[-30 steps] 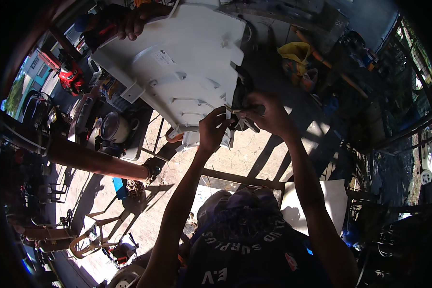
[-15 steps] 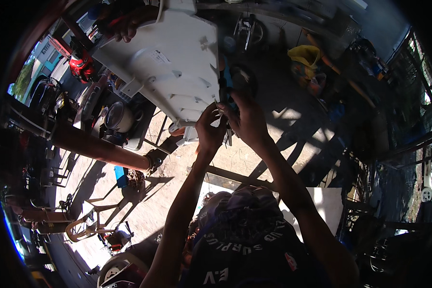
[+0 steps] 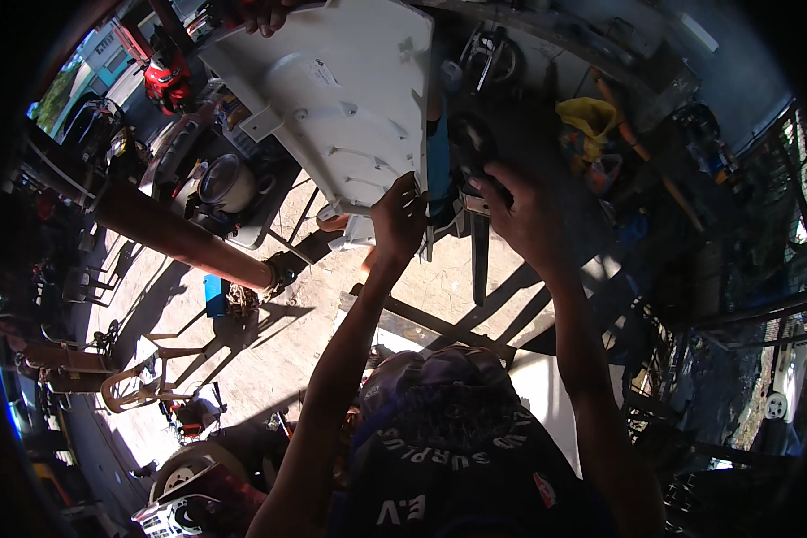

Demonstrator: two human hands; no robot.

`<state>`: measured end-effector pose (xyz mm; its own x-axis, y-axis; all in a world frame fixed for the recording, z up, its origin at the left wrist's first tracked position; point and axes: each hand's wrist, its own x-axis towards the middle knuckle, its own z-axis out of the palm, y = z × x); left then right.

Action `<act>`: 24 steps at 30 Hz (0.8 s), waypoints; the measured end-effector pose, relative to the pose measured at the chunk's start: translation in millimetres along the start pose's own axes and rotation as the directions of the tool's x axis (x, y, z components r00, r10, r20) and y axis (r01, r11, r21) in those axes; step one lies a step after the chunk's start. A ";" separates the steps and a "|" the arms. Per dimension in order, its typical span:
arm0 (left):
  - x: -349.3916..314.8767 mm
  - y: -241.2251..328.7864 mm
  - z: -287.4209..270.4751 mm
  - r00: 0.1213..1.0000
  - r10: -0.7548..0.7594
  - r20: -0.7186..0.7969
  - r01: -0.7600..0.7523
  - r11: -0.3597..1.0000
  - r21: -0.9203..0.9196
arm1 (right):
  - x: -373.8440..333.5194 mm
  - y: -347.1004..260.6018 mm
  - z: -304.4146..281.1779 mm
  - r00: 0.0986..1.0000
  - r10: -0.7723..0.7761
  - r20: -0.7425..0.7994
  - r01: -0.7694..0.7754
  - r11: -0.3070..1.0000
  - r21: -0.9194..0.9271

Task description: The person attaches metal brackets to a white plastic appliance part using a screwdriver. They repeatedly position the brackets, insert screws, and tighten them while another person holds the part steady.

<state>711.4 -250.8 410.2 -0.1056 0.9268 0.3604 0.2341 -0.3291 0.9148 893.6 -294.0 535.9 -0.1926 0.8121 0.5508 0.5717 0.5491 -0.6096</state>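
Observation:
A large white plastic panel (image 3: 359,99), with ribs and mounting tabs on its face, stands tilted before me. My left hand (image 3: 398,220) is closed on its lower right corner, fingertips pinching the edge. To the right, apart from the panel, my right hand (image 3: 524,215) has its thumb and fingers bent together. A long dark strip-like piece (image 3: 480,264) hangs below those fingers, with a paler part near the top; its kind is unclear in the shadow. Another person's hand (image 3: 264,16) touches the panel's upper left edge.
A reddish metal post (image 3: 188,255) slants in from the left. Beyond it stands a table with a white bucket (image 3: 227,182). A yellow bag (image 3: 590,117) lies at the far right near a long pole (image 3: 641,148). A plastic chair (image 3: 139,381) is at lower left.
My right hand has left the panel's corner and moved right, and the dark strip now shows below it. My left hand stays at the corner. The view has shifted slightly.

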 end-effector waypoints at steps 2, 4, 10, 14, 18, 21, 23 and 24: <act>4.0 16.3 -2.5 0.999 -0.032 -0.015 0.032 0.999 0.039 | -7.0 -4.6 -19.4 0.999 0.026 -0.018 -0.027 1.000 -0.016; 14.3 18.6 -7.2 1.000 -0.017 -0.012 0.017 0.999 0.038 | -6.9 -11.2 -31.3 0.997 -0.012 -0.074 0.008 0.999 -0.048; 18.2 10.9 -16.6 0.998 0.010 0.064 -0.016 0.996 0.088 | 10.2 -20.6 -27.2 0.946 -0.171 -0.276 0.165 0.985 -0.043; 20.6 -13.0 -17.7 0.998 0.055 0.040 -0.050 0.993 -0.103 | 35.2 -39.8 -15.2 0.927 -0.245 -0.284 0.251 0.968 -0.016; 20.9 -0.9 -26.3 0.989 0.060 0.138 -0.054 0.998 -0.041 | 56.7 -63.5 -9.2 0.915 -0.257 -0.312 0.278 0.960 0.027; 24.3 -1.3 -32.2 0.973 -0.055 0.224 0.081 0.991 -0.108 | 64.1 -72.7 1.5 0.898 -0.250 -0.363 0.266 0.964 -0.005; 27.5 -9.9 -35.8 0.967 -0.044 0.250 0.082 0.986 -0.142 | 67.6 -68.9 3.7 0.880 -0.270 -0.391 0.228 0.962 -0.151; 30.8 -12.2 -38.3 0.964 -0.031 0.263 0.072 0.986 -0.148 | 68.9 -74.3 -0.4 0.905 -0.240 -0.353 0.194 0.968 -0.161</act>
<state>668.3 -225.1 417.2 0.1452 0.9514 0.2716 0.0798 -0.2849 0.9552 838.2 -278.8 619.4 -0.0301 0.5334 0.8453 0.6446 0.6567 -0.3914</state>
